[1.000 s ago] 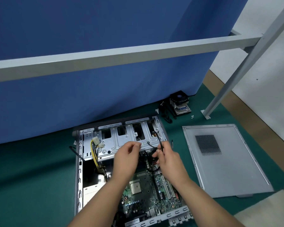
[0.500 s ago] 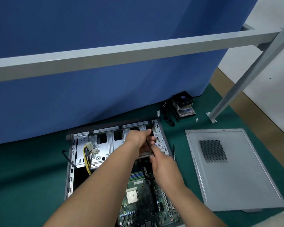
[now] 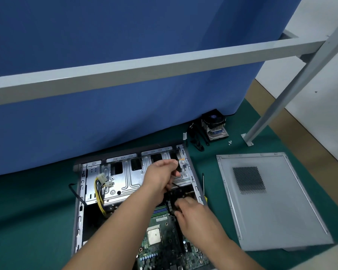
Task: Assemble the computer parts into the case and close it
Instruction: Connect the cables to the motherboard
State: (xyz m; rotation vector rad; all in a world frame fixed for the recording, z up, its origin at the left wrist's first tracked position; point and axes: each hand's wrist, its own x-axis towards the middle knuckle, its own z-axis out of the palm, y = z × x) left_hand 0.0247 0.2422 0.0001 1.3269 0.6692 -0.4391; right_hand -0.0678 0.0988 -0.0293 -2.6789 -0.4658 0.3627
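The fingers [image 3: 172, 164] of the left hand [image 3: 160, 178] are curled and bunched together above the silver metal drive cage [image 3: 125, 178], pinching a thin black cable [image 3: 177, 185] that runs down toward the right hand [image 3: 191, 211]. The right hand's fingers are bent down over a black connector bundle [image 3: 170, 201] at the near edge of the cage; whether they actually grip it I cannot tell, since the fingertips are hidden behind the wires. Both hands work inside the open grey steel computer case [image 3: 79, 201], which lies flat on the dark green mat [image 3: 27, 211] with its open side up. The green motherboard [image 3: 164, 248] sits in the case's near half, a square silver processor [image 3: 154, 235] on it. A bunch of yellow and black power wires with white plugs [image 3: 101, 184] hangs over the left part of the cage. A slim screwdriver with a yellow handle [image 3: 203, 184] lies just beside the case's right wall. Farther right, apart from the case, the flat grey side panel with a perforated vent patch [image 3: 271, 201] rests on the mat. A black cooler fan on a metal heatsink [image 3: 214, 124] stands near the blue curtain [image 3: 105, 75], and a few small screws [image 3: 230, 142] lie near it.
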